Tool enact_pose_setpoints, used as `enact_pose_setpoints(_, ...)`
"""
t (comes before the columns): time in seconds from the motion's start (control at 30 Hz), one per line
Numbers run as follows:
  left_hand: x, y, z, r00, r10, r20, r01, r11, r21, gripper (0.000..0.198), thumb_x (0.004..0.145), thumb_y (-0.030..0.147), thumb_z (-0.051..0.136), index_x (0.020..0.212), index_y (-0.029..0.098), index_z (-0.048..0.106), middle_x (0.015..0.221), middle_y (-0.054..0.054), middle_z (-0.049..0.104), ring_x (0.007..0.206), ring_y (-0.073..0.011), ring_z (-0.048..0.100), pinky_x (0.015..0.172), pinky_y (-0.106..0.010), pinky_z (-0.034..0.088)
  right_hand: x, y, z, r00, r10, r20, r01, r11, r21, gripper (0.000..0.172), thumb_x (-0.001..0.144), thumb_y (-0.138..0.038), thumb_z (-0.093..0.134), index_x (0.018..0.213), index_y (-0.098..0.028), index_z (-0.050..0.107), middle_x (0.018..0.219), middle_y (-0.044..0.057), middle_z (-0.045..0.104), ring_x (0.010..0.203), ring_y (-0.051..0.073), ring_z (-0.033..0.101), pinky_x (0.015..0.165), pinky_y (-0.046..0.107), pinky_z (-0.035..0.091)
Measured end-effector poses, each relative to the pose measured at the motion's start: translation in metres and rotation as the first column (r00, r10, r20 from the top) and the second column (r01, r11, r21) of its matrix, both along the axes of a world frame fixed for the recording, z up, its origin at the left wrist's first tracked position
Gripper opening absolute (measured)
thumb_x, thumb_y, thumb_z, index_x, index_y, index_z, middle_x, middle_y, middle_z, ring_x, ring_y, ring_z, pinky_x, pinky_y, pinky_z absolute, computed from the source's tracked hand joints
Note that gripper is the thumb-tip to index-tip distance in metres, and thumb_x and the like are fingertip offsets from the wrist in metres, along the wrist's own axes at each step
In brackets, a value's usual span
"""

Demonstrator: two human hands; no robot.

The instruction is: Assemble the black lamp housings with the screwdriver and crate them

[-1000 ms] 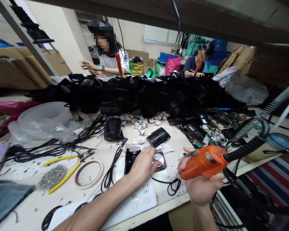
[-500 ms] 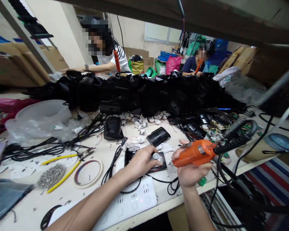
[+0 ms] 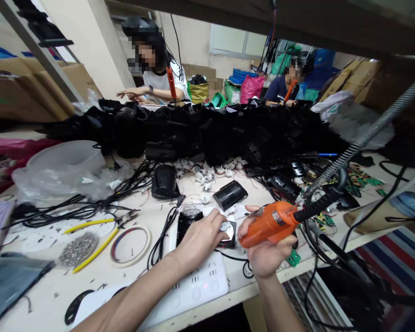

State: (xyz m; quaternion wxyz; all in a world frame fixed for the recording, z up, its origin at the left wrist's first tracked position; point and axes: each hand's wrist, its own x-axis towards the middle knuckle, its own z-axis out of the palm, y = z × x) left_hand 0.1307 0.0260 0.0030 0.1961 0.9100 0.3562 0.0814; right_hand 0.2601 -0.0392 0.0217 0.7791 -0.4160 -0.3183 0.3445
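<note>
My left hand (image 3: 198, 240) rests with curled fingers on a small black part (image 3: 228, 234) that carries a round silver disc, pinning it to the bench beside a black housing (image 3: 186, 222). My right hand (image 3: 268, 256) is wrapped round an orange electric screwdriver (image 3: 269, 222). The tool's tip points left, close to the black part and to my left fingertips. A thick black cable (image 3: 318, 203) runs from its back end up to the right.
A white power strip (image 3: 193, 288) lies at the bench's front edge. To the left are yellow-handled pliers (image 3: 97, 230), a tape roll (image 3: 130, 240) and a pile of screws (image 3: 78, 249). Black housings (image 3: 200, 133) are heaped across the middle. Two other people work behind that heap.
My right hand has brought the orange screwdriver left and down, from well apart to right beside the black part. My left hand has stayed on that part.
</note>
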Motion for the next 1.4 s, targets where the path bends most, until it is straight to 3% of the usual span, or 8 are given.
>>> enact_pose_setpoints(0.1, -0.001, -0.002, -0.002, 1.000, 0.002, 0.017, -0.001, 0.996, -0.088, 0.024, 0.091, 0.023, 0.049, 0.114, 0.019, 0.051, 0.114, -0.008, 0.055, 0.083, -0.0220, 0.064, 0.073, -0.035, 0.050, 0.000, 0.001, -0.001, 1.000, 0.006, -0.001, -0.006, 1.000, 0.005, 0.075, 0.071, -0.083, 0.038, 0.091, -0.016, 0.065, 0.051, 0.001, 0.059, 0.042, 0.016, 0.050, 0.039, 0.026, 0.038)
enact_pose_setpoints(0.3, 0.001, -0.002, -0.005, 0.978, 0.052, 0.202, -0.012, 0.981, -0.195, 0.021, 0.086, 0.016, 0.053, 0.107, 0.020, 0.054, 0.108, -0.007, 0.057, 0.095, -0.0211, 0.061, 0.083, -0.032, 0.048, 0.002, 0.001, -0.002, 0.999, 0.010, -0.041, -0.010, 1.000, 0.006, 0.075, 0.069, -0.084, 0.039, 0.091, -0.017, 0.065, 0.052, 0.000, 0.058, 0.042, 0.016, 0.050, 0.040, 0.028, 0.040)
enact_pose_setpoints(0.53, 0.001, -0.006, -0.003, 0.979, 0.137, 0.151, -0.120, 0.986, -0.120, 0.019, 0.086, 0.024, 0.057, 0.104, 0.020, 0.057, 0.106, -0.007, 0.061, 0.093, -0.0222, 0.061, 0.080, -0.033, 0.049, 0.002, -0.001, 0.001, 1.000, -0.025, -0.018, 0.025, 1.000, 0.014, 0.073, 0.070, -0.082, 0.041, 0.091, -0.015, 0.065, 0.049, 0.000, 0.057, 0.040, 0.016, 0.049, 0.041, 0.028, 0.041)
enact_pose_setpoints(0.8, 0.001, -0.009, 0.002, 0.996, 0.032, 0.082, -0.033, 0.999, 0.014, 0.020, 0.089, 0.022, 0.052, 0.108, 0.020, 0.059, 0.104, -0.008, 0.060, 0.101, -0.0238, 0.055, 0.088, -0.037, 0.046, 0.005, -0.006, 0.003, 0.999, -0.034, -0.009, 0.034, 0.999, 0.011, 0.075, 0.069, -0.084, 0.041, 0.091, -0.016, 0.065, 0.050, 0.000, 0.058, 0.040, 0.016, 0.049, 0.040, 0.028, 0.039)
enact_pose_setpoints(0.97, 0.004, 0.008, 0.008, 0.987, -0.080, 0.140, 0.095, 0.990, -0.101, 0.019, 0.083, 0.018, 0.061, 0.102, 0.019, 0.062, 0.101, -0.007, 0.061, 0.099, -0.0233, 0.054, 0.088, -0.035, 0.045, 0.007, -0.009, 0.005, 1.000, -0.020, -0.019, 0.020, 1.000, 0.006, 0.074, 0.070, -0.081, 0.040, 0.092, -0.016, 0.064, 0.047, -0.001, 0.056, 0.040, 0.017, 0.049, 0.040, 0.029, 0.040)
enact_pose_setpoints(1.07, 0.006, 0.010, 0.009, 0.988, -0.107, 0.108, 0.116, 0.990, -0.075, 0.018, 0.081, 0.018, 0.061, 0.099, 0.019, 0.062, 0.099, -0.007, 0.059, 0.097, -0.0243, 0.054, 0.085, -0.036, 0.045, 0.007, -0.011, 0.007, 1.000, -0.029, -0.004, 0.029, 0.999, 0.017, 0.072, 0.072, -0.081, 0.039, 0.091, -0.016, 0.064, 0.048, -0.001, 0.056, 0.039, 0.016, 0.049, 0.041, 0.030, 0.041)
enact_pose_setpoints(1.17, 0.007, 0.004, 0.005, 0.995, -0.078, 0.069, 0.077, 0.997, 0.007, 0.016, 0.083, 0.016, 0.055, 0.097, 0.017, 0.061, 0.100, -0.009, 0.058, 0.097, -0.0256, 0.054, 0.084, -0.038, 0.046, 0.008, -0.012, 0.010, 0.999, -0.034, 0.011, 0.034, 0.999, 0.023, 0.074, 0.072, -0.083, 0.038, 0.092, -0.016, 0.064, 0.051, -0.001, 0.057, 0.039, 0.016, 0.050, 0.042, 0.030, 0.042)
enact_pose_setpoints(1.4, 0.005, -0.008, -0.006, 0.989, 0.064, 0.130, -0.062, 0.998, -0.023, 0.019, 0.086, 0.025, 0.058, 0.104, 0.017, 0.061, 0.102, -0.010, 0.063, 0.096, -0.0248, 0.058, 0.085, -0.038, 0.047, 0.010, -0.013, 0.015, 0.998, -0.053, 0.016, 0.052, 0.998, 0.026, 0.070, 0.073, -0.079, 0.040, 0.091, -0.016, 0.065, 0.051, 0.001, 0.059, 0.042, 0.016, 0.051, 0.040, 0.027, 0.040)
